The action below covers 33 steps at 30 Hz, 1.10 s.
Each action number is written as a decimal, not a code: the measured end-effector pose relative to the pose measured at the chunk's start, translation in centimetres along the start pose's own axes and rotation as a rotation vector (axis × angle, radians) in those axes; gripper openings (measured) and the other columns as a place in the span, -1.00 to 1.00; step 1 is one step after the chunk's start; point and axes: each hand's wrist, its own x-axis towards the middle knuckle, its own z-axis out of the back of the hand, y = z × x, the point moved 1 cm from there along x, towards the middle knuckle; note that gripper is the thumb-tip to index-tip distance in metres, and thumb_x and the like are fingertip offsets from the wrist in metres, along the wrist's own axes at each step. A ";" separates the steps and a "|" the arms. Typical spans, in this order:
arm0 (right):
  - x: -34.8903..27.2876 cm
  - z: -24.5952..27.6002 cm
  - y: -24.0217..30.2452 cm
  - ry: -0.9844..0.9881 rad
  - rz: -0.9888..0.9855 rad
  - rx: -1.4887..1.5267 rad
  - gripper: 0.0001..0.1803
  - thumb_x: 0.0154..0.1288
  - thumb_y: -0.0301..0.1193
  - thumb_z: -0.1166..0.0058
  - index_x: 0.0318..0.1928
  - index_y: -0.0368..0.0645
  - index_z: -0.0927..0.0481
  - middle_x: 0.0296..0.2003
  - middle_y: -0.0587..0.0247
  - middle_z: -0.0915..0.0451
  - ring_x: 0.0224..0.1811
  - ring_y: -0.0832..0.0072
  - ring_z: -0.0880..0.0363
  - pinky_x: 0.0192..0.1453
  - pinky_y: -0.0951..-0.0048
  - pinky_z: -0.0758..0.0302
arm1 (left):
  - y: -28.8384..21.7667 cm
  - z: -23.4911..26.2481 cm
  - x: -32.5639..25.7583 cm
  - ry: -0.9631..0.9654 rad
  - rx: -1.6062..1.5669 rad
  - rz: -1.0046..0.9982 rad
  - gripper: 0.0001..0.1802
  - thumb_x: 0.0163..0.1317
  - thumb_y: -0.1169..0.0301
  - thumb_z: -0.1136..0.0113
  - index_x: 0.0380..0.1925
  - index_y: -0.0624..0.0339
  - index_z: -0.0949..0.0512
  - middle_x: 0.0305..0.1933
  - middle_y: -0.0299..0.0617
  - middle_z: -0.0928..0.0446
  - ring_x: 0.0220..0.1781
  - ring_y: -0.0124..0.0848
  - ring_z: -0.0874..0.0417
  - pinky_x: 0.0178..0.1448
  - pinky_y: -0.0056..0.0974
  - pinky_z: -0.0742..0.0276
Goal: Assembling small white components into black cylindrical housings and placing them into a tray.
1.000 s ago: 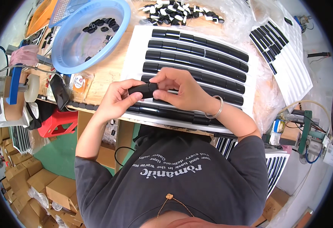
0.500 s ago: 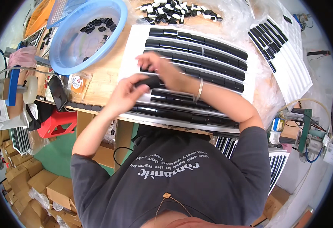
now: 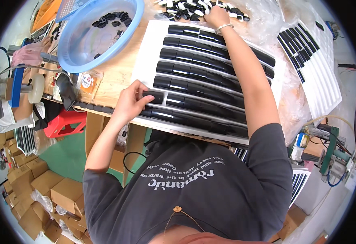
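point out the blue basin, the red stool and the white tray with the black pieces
blue basin (image 3: 73, 65), head view, on its near rim
red stool (image 3: 66, 122), head view, on its top
white tray (image 3: 142, 61), head view, on its bare left edge

A wooden worktop (image 3: 117, 77) filled the upper view under bright, even light. A blue basin (image 3: 98, 34) stood on its left part, with an orange basket (image 3: 43, 12) beyond it. Below the worktop edge, a red stool (image 3: 62, 124) stood on a green floor (image 3: 68, 152). Cardboard boxes (image 3: 35, 191) were stacked at lower left. Wired equipment (image 3: 332, 158) sat at right.
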 end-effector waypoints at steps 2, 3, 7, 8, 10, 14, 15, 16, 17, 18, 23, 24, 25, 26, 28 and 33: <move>-0.2 0.5 -0.7 0.013 0.011 0.047 -0.62 -0.15 -0.15 -0.17 -0.49 -0.25 -0.69 -0.46 -0.14 -0.63 -0.32 0.01 -0.64 -0.11 0.21 -0.56 | -1.1 -0.5 0.0 -0.020 0.152 -0.134 -0.76 0.08 0.51 -0.32 -0.35 0.27 -0.42 -0.57 -0.18 -0.44 -0.57 -0.39 -0.50 -0.45 -0.30 -0.40; -0.8 1.7 0.3 0.018 0.015 0.049 -0.62 -0.15 -0.15 -0.17 -0.49 -0.25 -0.69 -0.46 -0.14 -0.63 -0.32 0.01 -0.64 -0.11 0.21 -0.56 | -1.4 -0.5 -0.3 -0.052 0.301 -0.261 -0.76 0.08 0.49 -0.31 -0.35 0.26 -0.42 -0.56 -0.12 -0.46 -0.53 -0.27 -0.54 -0.41 -0.24 -0.44; -3.1 5.0 0.0 -0.071 -0.008 0.151 -0.77 -0.01 -0.45 -0.20 -0.31 -0.30 -0.58 -0.46 -0.06 -0.60 -0.43 0.16 -0.60 -0.32 0.28 -0.52 | -1.6 -0.7 -0.9 -0.175 0.808 -0.539 -0.72 0.03 0.39 -0.35 -0.27 0.22 -0.52 -0.27 -0.13 -0.48 -0.49 -0.23 -0.51 -0.39 -0.21 -0.44; -4.5 6.8 1.3 -0.211 0.067 0.326 -0.79 -0.05 -0.44 -0.22 -0.37 -0.30 -0.59 -0.49 -0.03 -0.60 -0.46 0.20 -0.60 -0.34 0.32 -0.51 | -1.6 -0.6 -1.1 -0.177 0.806 -0.534 -0.72 0.03 0.39 -0.35 -0.27 0.22 -0.52 -0.27 -0.13 -0.48 -0.49 -0.23 -0.51 -0.39 -0.21 -0.44; -6.9 8.9 2.1 -0.329 0.086 0.725 -0.78 -0.11 -0.45 -0.28 -0.44 -0.33 -0.59 -0.54 0.04 -0.59 -0.52 0.34 -0.57 -0.37 0.41 -0.49 | -2.6 -0.6 -0.8 -0.179 0.861 -0.680 -0.69 0.00 0.35 -0.33 -0.23 0.16 -0.55 -0.10 -0.14 -0.46 -0.38 -0.21 -0.54 -0.31 -0.17 -0.47; -11.9 10.6 5.8 0.021 0.058 1.184 -0.74 0.08 -0.36 -0.23 -0.28 -0.30 -0.60 -0.41 0.07 -0.63 -0.44 0.37 -0.60 -0.33 0.43 -0.53 | -4.5 -2.9 0.5 0.277 0.759 -1.067 -0.67 -0.06 0.46 -0.17 -0.19 0.05 -0.56 -0.02 -0.21 -0.44 -0.04 -0.32 -0.46 -0.05 -0.25 -0.36; -14.1 12.2 7.5 0.095 0.168 1.168 -0.72 0.21 -0.34 -0.21 -0.13 -0.25 -0.61 -0.32 0.21 -0.65 -0.40 0.54 -0.61 -0.32 0.52 -0.56 | -4.6 -3.0 0.6 0.274 0.759 -1.068 -0.67 -0.06 0.46 -0.17 -0.19 0.05 -0.56 -0.02 -0.21 -0.44 -0.04 -0.32 -0.46 -0.05 -0.25 -0.36; -15.4 12.5 8.3 0.191 0.213 1.160 -0.74 0.29 -0.35 -0.16 -0.08 -0.23 -0.56 -0.35 0.33 -0.62 -0.38 0.69 -0.58 -0.36 0.63 -0.55 | -4.6 -3.3 1.0 0.296 0.831 -1.094 -0.64 -0.09 0.45 -0.17 -0.19 0.00 -0.55 -0.01 -0.22 -0.44 -0.05 -0.33 -0.46 -0.06 -0.27 -0.35; -16.9 13.2 9.1 0.307 0.124 1.201 -0.73 0.34 -0.43 -0.08 0.02 -0.21 -0.52 -0.31 0.33 -0.60 -0.36 0.66 -0.57 -0.36 0.66 -0.52 | -4.7 -3.4 1.2 0.317 0.904 -1.121 -0.62 -0.11 0.44 -0.18 -0.18 -0.04 -0.55 0.00 -0.23 -0.43 -0.06 -0.34 -0.45 -0.07 -0.29 -0.33; -18.3 13.7 9.6 0.333 0.092 1.204 -0.75 0.34 -0.43 -0.08 0.00 -0.21 -0.50 -0.31 0.33 -0.60 -0.37 0.66 -0.58 -0.37 0.66 -0.53 | -4.8 -3.4 1.4 0.309 0.938 -1.125 -0.66 -0.07 0.43 -0.20 -0.20 -0.08 -0.55 0.00 -0.25 -0.43 -0.09 -0.36 -0.45 -0.09 -0.30 -0.31; -22.7 14.8 10.5 0.517 -0.077 1.276 -0.82 0.28 -0.50 -0.13 -0.14 -0.19 -0.43 -0.40 0.29 -0.59 -0.41 0.60 -0.63 -0.42 0.67 -0.55 | -4.2 -2.5 1.8 0.315 0.885 -1.084 -0.74 -0.01 0.37 -0.26 -0.25 0.00 -0.53 -0.04 -0.21 -0.43 -0.10 -0.29 -0.44 -0.08 -0.25 -0.36; -23.3 15.0 10.6 0.549 -0.070 1.276 -0.81 0.28 -0.51 -0.14 -0.15 -0.21 -0.44 -0.41 0.29 -0.59 -0.41 0.60 -0.63 -0.41 0.67 -0.56 | -3.9 -2.3 1.9 0.304 0.822 -1.036 -0.75 0.01 0.36 -0.28 -0.26 0.04 -0.52 -0.05 -0.20 -0.43 -0.09 -0.26 -0.44 -0.06 -0.22 -0.38; -23.8 14.9 10.6 0.582 -0.064 1.275 -0.81 0.27 -0.51 -0.15 -0.16 -0.23 -0.44 -0.42 0.29 -0.60 -0.40 0.61 -0.63 -0.40 0.67 -0.56 | -3.7 -2.0 1.8 0.306 0.823 -1.040 -0.75 0.01 0.36 -0.28 -0.26 0.04 -0.52 -0.05 -0.20 -0.43 -0.09 -0.26 -0.44 -0.06 -0.22 -0.38; -24.4 14.5 10.4 0.574 -0.008 1.317 -0.79 0.25 -0.52 -0.16 -0.14 -0.26 -0.47 -0.39 0.28 -0.60 -0.39 0.60 -0.64 -0.36 0.65 -0.58 | -3.4 -1.8 1.4 0.287 0.756 -0.994 -0.74 0.00 0.36 -0.29 -0.27 0.07 -0.52 -0.06 -0.18 -0.42 -0.09 -0.22 -0.44 -0.03 -0.20 -0.39; -25.2 14.6 10.4 0.578 -0.012 1.295 -0.78 0.25 -0.52 -0.17 -0.11 -0.26 -0.48 -0.38 0.27 -0.60 -0.38 0.61 -0.64 -0.34 0.65 -0.59 | -3.4 -1.7 0.8 0.266 0.678 -0.915 -0.73 -0.01 0.38 -0.30 -0.28 0.13 -0.51 -0.08 -0.16 -0.43 -0.06 -0.15 -0.44 0.04 -0.16 -0.40; -25.9 14.4 10.6 0.611 -0.036 1.299 -0.75 0.23 -0.54 -0.18 -0.09 -0.31 -0.49 -0.33 0.25 -0.59 -0.34 0.61 -0.64 -0.27 0.64 -0.60 | -3.6 -1.1 0.9 0.216 0.608 -0.928 -0.63 -0.03 0.49 -0.32 -0.16 0.21 -0.48 -0.09 -0.06 -0.48 -0.07 -0.10 -0.47 0.03 -0.14 -0.42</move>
